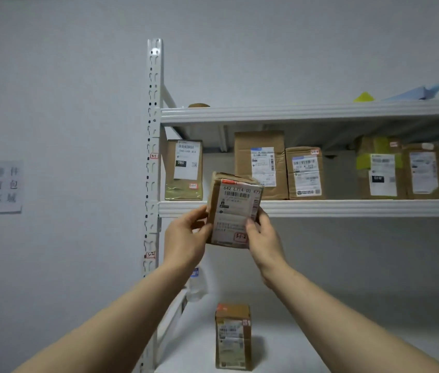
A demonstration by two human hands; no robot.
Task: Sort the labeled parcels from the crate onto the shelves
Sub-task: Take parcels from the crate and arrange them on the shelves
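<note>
Centre frame: left hand grips the left edge of the labeled parcel | parcel upright, held before the middle shelf | right hand pinches its right edge | upper right: other parcels stand along that shelf.

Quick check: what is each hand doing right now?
Left hand: grips the parcel at its left edge.
Right hand: grips the same parcel at its right edge.

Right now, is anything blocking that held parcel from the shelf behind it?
Nothing visible does: the held parcel faces a bare gap on the middle shelf between the left parcel and the tall parcel.
</note>
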